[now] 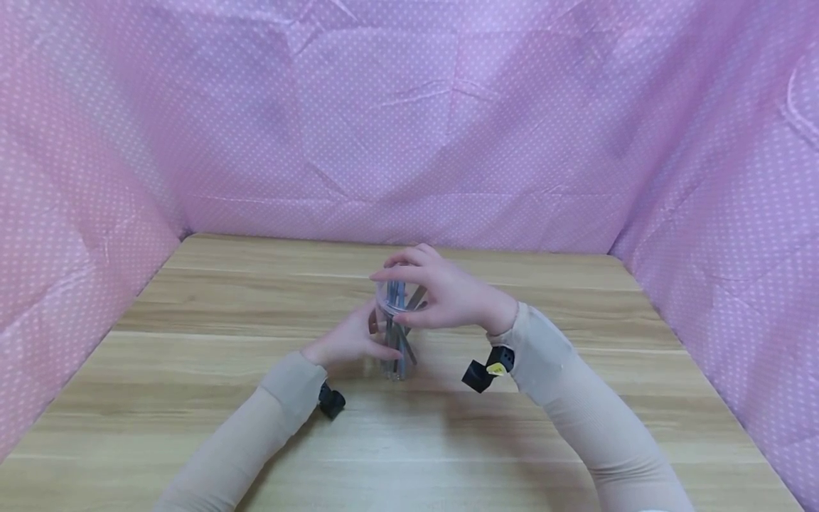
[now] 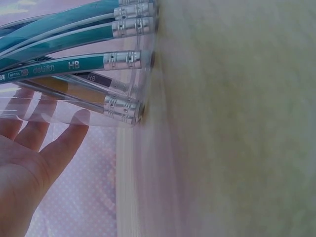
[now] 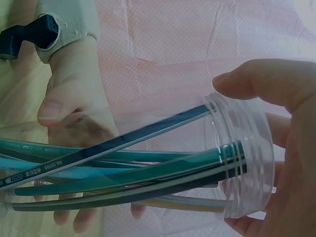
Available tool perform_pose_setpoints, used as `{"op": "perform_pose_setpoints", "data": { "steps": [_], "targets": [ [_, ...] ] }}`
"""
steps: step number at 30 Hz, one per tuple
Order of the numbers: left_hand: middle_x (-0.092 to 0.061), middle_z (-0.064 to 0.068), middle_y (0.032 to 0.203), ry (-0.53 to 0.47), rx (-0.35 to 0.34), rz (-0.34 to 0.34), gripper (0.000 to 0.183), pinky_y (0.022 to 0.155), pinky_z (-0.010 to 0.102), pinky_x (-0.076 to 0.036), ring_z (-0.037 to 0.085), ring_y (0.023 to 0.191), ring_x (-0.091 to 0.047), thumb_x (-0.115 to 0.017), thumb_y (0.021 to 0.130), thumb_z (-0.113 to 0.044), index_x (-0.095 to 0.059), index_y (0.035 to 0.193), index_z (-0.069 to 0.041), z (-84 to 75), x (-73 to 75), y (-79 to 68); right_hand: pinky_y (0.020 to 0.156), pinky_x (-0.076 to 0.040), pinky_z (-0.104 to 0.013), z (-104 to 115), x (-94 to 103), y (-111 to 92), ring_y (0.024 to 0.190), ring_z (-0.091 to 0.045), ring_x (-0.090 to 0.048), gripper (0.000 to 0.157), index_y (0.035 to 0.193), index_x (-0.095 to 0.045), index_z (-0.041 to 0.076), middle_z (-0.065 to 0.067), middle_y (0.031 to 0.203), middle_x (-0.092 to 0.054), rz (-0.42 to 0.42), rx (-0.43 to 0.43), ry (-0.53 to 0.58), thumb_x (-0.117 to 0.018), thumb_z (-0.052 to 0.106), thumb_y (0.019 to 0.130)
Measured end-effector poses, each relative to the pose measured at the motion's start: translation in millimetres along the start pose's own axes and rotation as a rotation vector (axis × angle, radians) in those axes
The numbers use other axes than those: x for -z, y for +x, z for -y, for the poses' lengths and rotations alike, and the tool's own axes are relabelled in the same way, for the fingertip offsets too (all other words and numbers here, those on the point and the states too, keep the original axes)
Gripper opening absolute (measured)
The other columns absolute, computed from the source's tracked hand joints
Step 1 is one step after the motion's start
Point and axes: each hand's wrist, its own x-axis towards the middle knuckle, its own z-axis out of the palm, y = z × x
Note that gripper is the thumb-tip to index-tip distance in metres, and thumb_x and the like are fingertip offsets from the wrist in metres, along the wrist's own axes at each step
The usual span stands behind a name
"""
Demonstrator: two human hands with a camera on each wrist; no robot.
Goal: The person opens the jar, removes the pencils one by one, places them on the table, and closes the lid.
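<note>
A clear plastic jar [image 1: 387, 307] with a threaded mouth [image 3: 237, 158] stands at the middle of the table, holding several pencils [image 3: 123, 175]. They are green, dark, blue and yellowish; some in the left wrist view carry HB lettering and metal end caps [image 2: 122, 59]. My left hand [image 1: 348, 340] grips the jar's body from the left, thumb on the near side and the other fingers behind it. From above and the right, my right hand [image 1: 451, 293] holds the jar's rim between thumb and fingers. Part of the rim is hidden behind that hand.
A light wood-grain table [image 1: 409, 441] lies under both arms. Pink dotted cloth [image 1: 409, 128] hangs behind it and along both sides. Small black cameras [image 1: 486, 370] are strapped under the beige sleeves [image 1: 563, 370].
</note>
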Motion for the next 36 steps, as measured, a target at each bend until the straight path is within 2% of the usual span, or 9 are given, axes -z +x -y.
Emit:
{"op": "perform_pose_setpoints", "data": {
  "steps": [8, 17, 22, 25, 29, 31, 36],
  "targets": [
    [-0.041, 0.006, 0.145, 0.010, 0.015, 0.000, 0.094, 0.110, 0.049, -0.038, 0.030, 0.129, -0.046, -0.080, 0.073, -0.009, -0.023, 0.147, -0.017, -2.1, 0.4, 1.0, 0.092, -0.044, -0.037, -2.9, -2.9, -2.6, 0.113, -0.024, -0.044, 0.057, 0.125, -0.060, 0.010, -0.012, 0.124, -0.054, -0.064, -0.004, 0.012, -0.080, 0.024, 0.074],
    [-0.042, 0.008, 0.144, 0.024, -0.012, 0.008, 0.093, 0.109, 0.048, -0.039, 0.031, 0.127, -0.047, -0.080, 0.073, -0.007, -0.024, 0.147, -0.012, -3.4, 0.3, 1.2, 0.093, -0.041, -0.038, -11.4, -11.1, -8.3, 0.112, -0.026, -0.043, 0.064, 0.123, -0.058, 0.005, -0.013, 0.120, -0.052, -0.229, 0.022, 0.049, -0.083, 0.027, 0.069],
    [-0.043, 0.007, 0.144, 0.036, -0.023, -0.001, 0.094, 0.108, 0.049, -0.039, 0.030, 0.127, -0.048, -0.081, 0.072, -0.007, -0.025, 0.147, -0.015, -3.3, 0.6, 2.5, 0.100, -0.039, -0.043, -15.6, -12.0, -12.5, 0.115, -0.028, -0.044, 0.070, 0.123, -0.054, 0.002, -0.015, 0.120, -0.052, -0.319, 0.014, 0.102, -0.086, 0.024, 0.064],
    [-0.044, 0.007, 0.143, 0.040, -0.023, -0.008, 0.092, 0.108, 0.048, -0.040, 0.030, 0.126, -0.049, -0.082, 0.071, -0.008, -0.029, 0.146, -0.017, -4.4, 0.8, 3.1, 0.097, -0.042, -0.041, -19.3, -12.0, -16.6, 0.111, -0.028, -0.046, 0.072, 0.121, -0.052, -0.002, -0.017, 0.119, -0.052, -0.351, 0.028, 0.123, -0.087, 0.019, 0.062],
    [-0.042, 0.008, 0.145, 0.046, -0.023, -0.007, 0.095, 0.110, 0.050, -0.037, 0.031, 0.129, -0.046, -0.082, 0.070, -0.009, -0.027, 0.147, -0.015, -4.3, 0.9, 2.9, 0.089, -0.048, -0.037, -24.2, -12.7, -23.5, 0.103, -0.027, -0.049, 0.074, 0.119, -0.049, -0.006, -0.019, 0.114, -0.053, -0.363, 0.050, 0.139, -0.087, 0.013, 0.060],
    [-0.040, 0.008, 0.146, 0.051, -0.018, -0.009, 0.097, 0.110, 0.052, -0.036, 0.032, 0.130, -0.044, -0.082, 0.070, -0.009, -0.025, 0.148, -0.015, -3.3, 1.1, 2.2, 0.090, -0.048, -0.036, -26.0, -12.9, -27.7, 0.104, -0.026, -0.049, 0.075, 0.121, -0.047, -0.005, -0.018, 0.115, -0.053, -0.358, 0.045, 0.147, -0.087, 0.011, 0.060],
    [-0.039, 0.007, 0.148, 0.056, -0.019, -0.012, 0.099, 0.110, 0.055, -0.034, 0.033, 0.132, -0.042, -0.083, 0.069, -0.010, -0.025, 0.148, -0.018, -0.7, 0.8, 1.1, 0.094, -0.046, -0.043, -29.7, -10.4, -42.5, 0.109, -0.023, -0.048, 0.073, 0.128, -0.049, 0.001, -0.016, 0.122, -0.049, -0.323, -0.046, 0.176, -0.085, 0.010, 0.065]
  ]
}}
